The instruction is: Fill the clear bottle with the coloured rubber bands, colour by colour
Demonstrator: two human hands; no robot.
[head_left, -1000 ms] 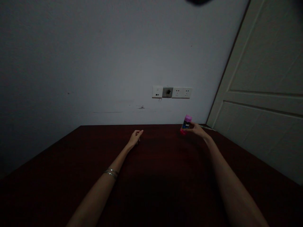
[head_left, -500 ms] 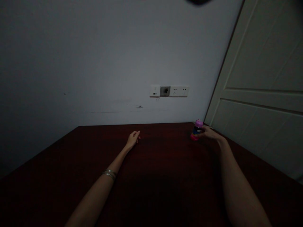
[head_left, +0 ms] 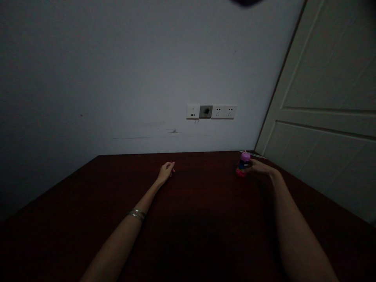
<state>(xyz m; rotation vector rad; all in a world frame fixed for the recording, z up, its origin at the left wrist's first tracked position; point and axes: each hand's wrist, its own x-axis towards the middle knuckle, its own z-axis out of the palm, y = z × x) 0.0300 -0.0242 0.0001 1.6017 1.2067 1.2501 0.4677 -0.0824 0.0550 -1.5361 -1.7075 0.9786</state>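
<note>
A small bottle (head_left: 243, 164) with a purple lid, a dark blue label and a pink base stands almost upright on the dark red table (head_left: 190, 196), towards its far right corner. My right hand (head_left: 256, 167) grips it from the right side, its fingers partly hidden by the bottle and the dim light. To the left, my left hand (head_left: 166, 171) rests on the tabletop with its fingers curled together and nothing visible in them. Silver bangles (head_left: 137, 214) circle my left forearm.
Behind the table rises a pale wall (head_left: 132, 78) with a row of sockets and a switch plate (head_left: 211, 112). A white panelled door (head_left: 329, 129) stands along the right edge. Something thin and pale (head_left: 257, 155) lies in the far right corner.
The bottle, tilted a little before, is now straighter, with my right hand still around it. My left hand stays in place. The view has shifted slightly.
</note>
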